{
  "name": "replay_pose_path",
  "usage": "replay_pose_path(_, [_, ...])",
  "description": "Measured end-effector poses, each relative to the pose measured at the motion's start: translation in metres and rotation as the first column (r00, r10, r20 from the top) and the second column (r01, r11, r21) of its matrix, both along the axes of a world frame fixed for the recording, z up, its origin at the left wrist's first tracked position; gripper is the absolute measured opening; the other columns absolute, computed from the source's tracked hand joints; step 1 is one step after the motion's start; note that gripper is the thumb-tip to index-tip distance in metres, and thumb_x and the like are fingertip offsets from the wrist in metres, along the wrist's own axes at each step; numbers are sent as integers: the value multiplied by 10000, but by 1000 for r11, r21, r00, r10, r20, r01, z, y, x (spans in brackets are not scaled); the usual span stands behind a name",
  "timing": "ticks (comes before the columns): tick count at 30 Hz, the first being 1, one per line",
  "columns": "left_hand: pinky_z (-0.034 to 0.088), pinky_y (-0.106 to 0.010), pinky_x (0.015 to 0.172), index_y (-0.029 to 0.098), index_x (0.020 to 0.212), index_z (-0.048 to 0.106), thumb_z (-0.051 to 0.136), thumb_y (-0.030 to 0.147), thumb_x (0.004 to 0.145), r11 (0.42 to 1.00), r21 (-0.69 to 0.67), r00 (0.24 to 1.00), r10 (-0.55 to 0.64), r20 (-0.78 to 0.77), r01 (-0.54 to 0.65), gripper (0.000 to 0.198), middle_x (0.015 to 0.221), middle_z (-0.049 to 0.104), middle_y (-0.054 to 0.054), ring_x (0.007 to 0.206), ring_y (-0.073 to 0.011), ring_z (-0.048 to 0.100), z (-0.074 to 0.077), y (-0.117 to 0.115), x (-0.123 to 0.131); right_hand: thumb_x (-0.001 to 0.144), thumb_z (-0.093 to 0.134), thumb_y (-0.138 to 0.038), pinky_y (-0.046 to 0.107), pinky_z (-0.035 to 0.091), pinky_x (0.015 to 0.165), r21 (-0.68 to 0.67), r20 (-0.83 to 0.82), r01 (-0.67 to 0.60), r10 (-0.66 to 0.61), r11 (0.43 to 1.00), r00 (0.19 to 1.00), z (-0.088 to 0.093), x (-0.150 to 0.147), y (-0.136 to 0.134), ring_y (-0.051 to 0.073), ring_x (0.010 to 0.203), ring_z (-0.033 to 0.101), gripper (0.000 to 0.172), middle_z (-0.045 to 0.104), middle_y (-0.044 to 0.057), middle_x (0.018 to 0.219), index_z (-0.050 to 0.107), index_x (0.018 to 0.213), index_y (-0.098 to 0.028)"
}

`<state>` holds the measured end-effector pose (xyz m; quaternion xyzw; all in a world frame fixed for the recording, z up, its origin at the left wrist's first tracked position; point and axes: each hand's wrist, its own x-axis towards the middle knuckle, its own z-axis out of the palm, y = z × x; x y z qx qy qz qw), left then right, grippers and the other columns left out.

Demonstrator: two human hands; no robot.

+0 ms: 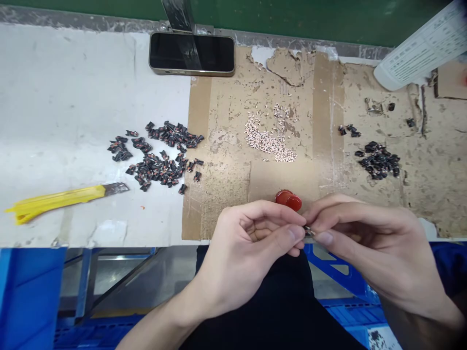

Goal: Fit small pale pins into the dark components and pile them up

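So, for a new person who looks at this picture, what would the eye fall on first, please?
The left hand and right hand pinch a small piece at the front, just below a red object. Left of centre, black pieces lie scattered on the white bench, with a yellow knife nearer the front.

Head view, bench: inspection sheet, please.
Surface: white-painted bench with a worn, taped cardboard sheet on it.
Things at hand: small dark part pinched between both hands; red round caps just beyond them.
Clutter: heap of black-and-red pieces, black pieces, pale pink bits, yellow utility knife, smartphone, printed white sheet.
Hands: left hand and right hand both pinch at the fingertips.
Cables: nothing seen.
Surroundings: blue plastic crates below the bench; green panel behind it.
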<state>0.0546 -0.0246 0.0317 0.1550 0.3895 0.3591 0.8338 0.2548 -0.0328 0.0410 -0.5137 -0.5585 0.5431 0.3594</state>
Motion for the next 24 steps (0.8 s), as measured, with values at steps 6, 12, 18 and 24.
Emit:
replay_pose_path(6, [614,-86,691,154,881,831,803,88,916,999,-22,994,-21,109,24,80,728,784,24,674,-37,732,-1,0,-2,944,759,-173,180,641,689,-36,-92,-48,44,998,995,-2,0,-2,120,823,739,109,724,6,959,783,918,-276])
replay_pose_path(12, [611,-77,672,160,871,830,886,158,850,998,-45,988,-44,147,51,60,730,791,35,656,-28,732,0,3,-4,966,746,-217,204,631,655,-74,-160,-82,69,994,985,-3,1,0,123,806,716,99,703,6,967,783,930,-301])
replay_pose_path(18, [606,-80,649,156,851,829,921,77,778,995,-50,987,-74,140,81,142,716,795,26,629,-37,723,3,3,-4,961,749,-207,233,642,696,-177,-306,-123,65,976,950,-6,2,1,123,820,703,112,698,1,981,789,959,-312])
replay_pose_path(24, [605,-90,639,146,797,820,918,-9,731,997,-55,992,-49,115,55,195,701,790,20,634,-52,720,6,3,-3,962,733,-178,291,645,733,-297,-409,-198,62,934,910,-3,2,6,144,840,706,126,689,2,989,781,959,-294])
